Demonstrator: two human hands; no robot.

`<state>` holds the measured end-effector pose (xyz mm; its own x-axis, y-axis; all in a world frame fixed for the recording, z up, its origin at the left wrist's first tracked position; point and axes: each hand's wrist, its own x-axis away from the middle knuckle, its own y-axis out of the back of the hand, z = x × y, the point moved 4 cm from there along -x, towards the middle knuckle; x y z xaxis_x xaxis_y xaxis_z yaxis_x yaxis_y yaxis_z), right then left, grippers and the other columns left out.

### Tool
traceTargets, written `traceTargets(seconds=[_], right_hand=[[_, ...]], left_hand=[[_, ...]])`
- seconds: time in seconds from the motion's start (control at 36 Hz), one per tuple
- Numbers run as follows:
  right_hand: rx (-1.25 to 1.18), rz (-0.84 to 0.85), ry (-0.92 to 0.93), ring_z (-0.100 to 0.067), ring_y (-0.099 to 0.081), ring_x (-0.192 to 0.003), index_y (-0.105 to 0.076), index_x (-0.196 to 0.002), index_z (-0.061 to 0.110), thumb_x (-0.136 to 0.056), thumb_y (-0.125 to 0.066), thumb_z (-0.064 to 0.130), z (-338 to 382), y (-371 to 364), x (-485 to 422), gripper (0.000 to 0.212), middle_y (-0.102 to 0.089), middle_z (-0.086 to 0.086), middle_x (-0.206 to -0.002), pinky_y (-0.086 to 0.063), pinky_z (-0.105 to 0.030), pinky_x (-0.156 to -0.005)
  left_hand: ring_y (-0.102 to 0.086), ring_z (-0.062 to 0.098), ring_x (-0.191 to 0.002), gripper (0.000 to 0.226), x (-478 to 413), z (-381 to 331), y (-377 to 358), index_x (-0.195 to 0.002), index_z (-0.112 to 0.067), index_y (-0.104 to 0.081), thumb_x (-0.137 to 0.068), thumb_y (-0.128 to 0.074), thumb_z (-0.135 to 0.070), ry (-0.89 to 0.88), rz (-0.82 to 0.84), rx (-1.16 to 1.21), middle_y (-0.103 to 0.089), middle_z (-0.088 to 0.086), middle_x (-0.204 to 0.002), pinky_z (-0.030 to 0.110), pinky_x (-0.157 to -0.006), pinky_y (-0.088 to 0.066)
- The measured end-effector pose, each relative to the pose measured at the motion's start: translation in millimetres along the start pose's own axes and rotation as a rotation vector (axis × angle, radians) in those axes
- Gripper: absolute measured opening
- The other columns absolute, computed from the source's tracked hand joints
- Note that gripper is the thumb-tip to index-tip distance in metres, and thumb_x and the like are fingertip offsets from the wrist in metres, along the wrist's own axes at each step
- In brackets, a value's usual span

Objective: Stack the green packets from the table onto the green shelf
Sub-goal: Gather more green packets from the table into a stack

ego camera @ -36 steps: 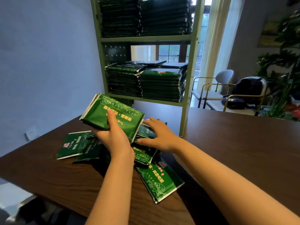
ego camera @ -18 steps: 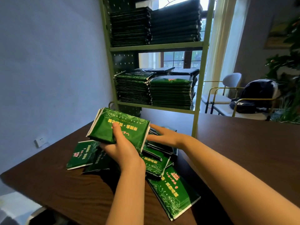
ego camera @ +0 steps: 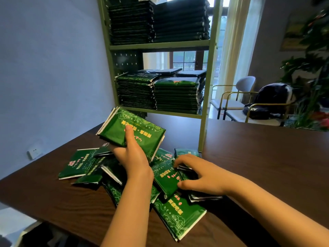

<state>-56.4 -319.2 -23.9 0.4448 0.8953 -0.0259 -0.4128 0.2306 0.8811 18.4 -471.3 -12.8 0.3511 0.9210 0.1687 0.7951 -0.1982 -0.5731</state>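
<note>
My left hand [ego camera: 132,155] holds a small stack of green packets [ego camera: 142,129] raised above the table, thumb pressed on the top one. My right hand [ego camera: 197,172] reaches into the loose pile of green packets [ego camera: 169,177] on the dark table [ego camera: 258,157], fingers curled around the edges of a few packets there. More packets lie scattered to the left [ego camera: 78,163] and near the front [ego camera: 178,216]. The green shelf [ego camera: 206,97] stands behind the table, with packet stacks [ego camera: 160,93] on its middle level and taller stacks [ego camera: 160,20] above.
A blue wall [ego camera: 49,68] runs along the left with a socket [ego camera: 34,152]. Chairs [ego camera: 236,97] and a dark bag [ego camera: 270,102] sit behind the table at the right, beside a leafy plant [ego camera: 313,68]. The table's right half is bare wood.
My right hand has drawn back from the far side of the pile toward me and now curls around packets near its right edge. My left hand still holds its stack raised.
</note>
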Motion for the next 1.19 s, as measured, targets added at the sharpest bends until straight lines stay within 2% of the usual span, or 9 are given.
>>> traceTargets(seconds=[0.08, 0.22, 0.33, 0.47, 0.61, 0.75, 0.89, 1.0, 1.19], right_hand=[[-0.008, -0.050, -0.011, -0.006, -0.048, -0.106, -0.048, -0.111, 0.031, -0.084, -0.063, 0.051, -8, 1, 19, 0.037, -0.050, 0.012, -0.117, -0.040, -0.031, -0.097], [0.212, -0.208, -0.061, -0.007, -0.042, -0.090, -0.038, -0.099, 0.034, -0.074, -0.066, 0.058, -20, 9, 40, 0.045, -0.045, 0.016, -0.102, -0.033, -0.030, -0.084], [0.326, -0.252, -0.126, -0.012, -0.040, -0.104, -0.040, -0.120, 0.034, -0.080, -0.066, 0.049, -29, 16, 54, 0.050, -0.041, 0.012, -0.114, -0.036, -0.031, -0.087], [0.186, -0.282, -0.157, -0.014, -0.045, -0.118, -0.032, -0.144, 0.035, -0.086, -0.065, 0.038, -36, 29, 67, 0.067, -0.047, 0.007, -0.130, -0.037, -0.024, -0.095], [0.197, -0.349, -0.224, -0.017, -0.051, -0.120, -0.035, -0.146, 0.025, -0.092, -0.058, 0.033, -40, 44, 77, 0.059, -0.054, 0.003, -0.136, -0.039, -0.026, -0.098], [0.186, -0.561, -0.216, -0.024, -0.063, -0.096, -0.069, -0.111, 0.018, -0.091, -0.059, 0.017, -43, 62, 88, 0.023, -0.071, -0.003, -0.102, -0.050, -0.042, -0.083], [-0.128, -0.887, -0.235, -0.008, -0.064, -0.088, -0.070, -0.107, 0.017, -0.090, -0.059, 0.008, -52, 79, 99, 0.022, -0.071, 0.002, -0.099, -0.050, -0.026, -0.081], [-0.636, -0.993, -0.217, 0.001, -0.064, -0.066, -0.063, -0.107, 0.022, -0.093, -0.053, 0.002, -56, 82, 102, 0.026, -0.068, -0.001, -0.084, -0.051, -0.015, -0.061], [-0.959, -0.913, -0.263, -0.018, -0.061, -0.071, -0.062, -0.108, 0.030, -0.095, -0.050, 0.005, -52, 63, 91, 0.031, -0.065, -0.007, -0.085, -0.052, -0.031, -0.066]], left_hand=[[-0.050, 0.016, -0.116, 0.057, 9, 2, -6, -0.134, -0.016, -0.039, -0.090, -0.063, -0.044, 0.013, 0.069, -0.036, -0.048, -0.005, -0.127, 0.035, -0.099, -0.042], [-0.056, 0.015, -0.118, 0.059, 23, 8, -17, -0.141, -0.016, -0.039, -0.091, -0.065, -0.034, -0.109, 0.232, -0.141, -0.055, -0.001, -0.132, 0.037, -0.103, -0.046], [-0.052, 0.020, -0.126, 0.070, 25, 15, -20, -0.145, -0.018, -0.036, -0.088, -0.068, -0.040, -0.069, 0.334, -0.243, -0.052, 0.001, -0.140, 0.046, -0.108, -0.042], [-0.065, 0.024, -0.108, 0.037, 25, 27, -23, -0.117, -0.022, -0.057, -0.086, -0.070, -0.038, 0.143, 0.438, -0.297, -0.068, 0.004, -0.116, 0.047, -0.099, -0.049], [-0.067, 0.029, -0.104, 0.057, 27, 33, -23, -0.118, -0.020, -0.053, -0.075, -0.078, -0.048, 0.237, 0.458, -0.331, -0.069, 0.008, -0.115, 0.051, -0.094, -0.051], [-0.072, 0.027, -0.089, 0.048, 31, 37, -25, -0.123, -0.015, -0.057, -0.084, -0.071, -0.038, 0.294, 0.517, -0.324, -0.073, 0.011, -0.106, 0.041, -0.074, -0.058], [-0.074, 0.024, -0.074, 0.039, 37, 43, -27, -0.119, -0.011, -0.064, -0.086, -0.069, -0.032, 0.326, 0.596, -0.393, -0.076, 0.011, -0.092, 0.036, -0.064, -0.059], [-0.073, 0.025, -0.071, 0.040, 37, 47, -26, -0.118, -0.011, -0.061, -0.085, -0.070, -0.031, 0.317, 0.612, -0.448, -0.075, 0.010, -0.088, 0.037, -0.065, -0.058], [-0.072, 0.026, -0.083, 0.044, 39, 52, -26, -0.116, -0.013, -0.058, -0.081, -0.073, -0.035, 0.244, 0.669, -0.525, -0.075, 0.009, -0.095, 0.039, -0.076, -0.057]])
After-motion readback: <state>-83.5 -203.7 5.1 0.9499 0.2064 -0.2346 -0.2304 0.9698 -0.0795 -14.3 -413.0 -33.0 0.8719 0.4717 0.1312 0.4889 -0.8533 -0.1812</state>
